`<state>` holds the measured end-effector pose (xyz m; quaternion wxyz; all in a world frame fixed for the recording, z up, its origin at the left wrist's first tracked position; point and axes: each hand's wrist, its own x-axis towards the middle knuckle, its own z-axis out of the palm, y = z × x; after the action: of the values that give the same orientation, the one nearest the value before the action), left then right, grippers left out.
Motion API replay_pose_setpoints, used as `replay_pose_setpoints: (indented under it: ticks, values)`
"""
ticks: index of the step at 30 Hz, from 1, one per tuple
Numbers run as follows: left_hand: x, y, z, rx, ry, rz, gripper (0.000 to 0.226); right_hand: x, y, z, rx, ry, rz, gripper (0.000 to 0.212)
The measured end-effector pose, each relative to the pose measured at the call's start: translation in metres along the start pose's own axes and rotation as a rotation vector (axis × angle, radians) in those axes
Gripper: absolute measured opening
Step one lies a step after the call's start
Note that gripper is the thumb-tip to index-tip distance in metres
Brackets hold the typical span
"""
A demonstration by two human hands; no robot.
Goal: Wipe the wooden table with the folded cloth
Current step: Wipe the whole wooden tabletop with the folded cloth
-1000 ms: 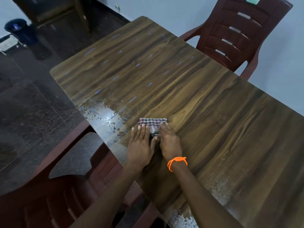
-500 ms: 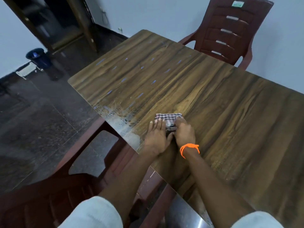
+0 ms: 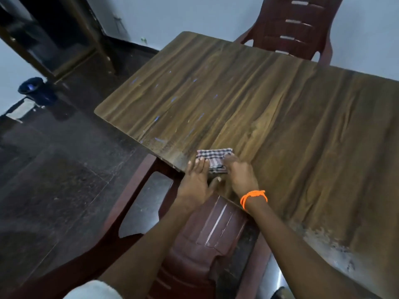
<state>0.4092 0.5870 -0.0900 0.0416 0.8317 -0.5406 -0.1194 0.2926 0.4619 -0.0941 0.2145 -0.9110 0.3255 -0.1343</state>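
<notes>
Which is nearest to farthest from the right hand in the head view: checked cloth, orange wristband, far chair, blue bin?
From the right hand:
1. Checked cloth, under its fingers, at the table's near edge.
2. Orange wristband, on that hand's own wrist.
3. Far chair, across the table, upper right.
4. Blue bin, on the floor, far left.

Broad open wood stretches across the wooden table [image 3: 269, 108] ahead and right of the folded cloth [image 3: 213, 159], which lies by the near edge. A maroon chair [image 3: 203, 240] is tucked under that edge, another chair [image 3: 295, 26] at the far side.
</notes>
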Motion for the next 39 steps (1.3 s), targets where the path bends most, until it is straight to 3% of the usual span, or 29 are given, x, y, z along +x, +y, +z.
replay_pose_setpoints:
  ticks: [5,9,14,18,24,28,33,39]
  values:
    - [-0.042,0.008,0.009,0.026,-0.048,0.149,0.088,-0.067,-0.003,0.004,-0.02,0.107,-0.004,0.046]
    - [-0.041,0.025,0.012,-0.012,-0.078,0.253,0.083,-0.091,0.012,-0.009,-0.061,0.088,0.136,0.054]
    - [0.004,0.027,-0.001,0.004,-0.079,0.247,0.079,-0.051,-0.004,-0.017,-0.015,0.127,0.295,0.042]
    - [0.018,-0.008,-0.009,0.096,-0.082,0.189,0.078,-0.019,-0.039,-0.003,-0.015,0.113,0.273,0.028]
    - [-0.033,-0.051,-0.009,-0.042,-0.077,0.166,0.078,-0.045,-0.077,0.022,-0.031,0.09,0.186,0.03]
    - [-0.061,-0.042,-0.004,-0.015,-0.12,0.207,0.088,-0.072,-0.065,0.026,0.125,0.116,0.243,0.035]
    - [-0.028,-0.027,-0.005,-0.005,-0.1,0.218,0.083,-0.055,-0.052,0.021,0.14,0.194,0.367,0.042]
    - [0.025,-0.069,-0.027,-0.001,-0.077,0.276,0.073,-0.001,-0.087,0.032,0.074,0.291,0.466,0.024]
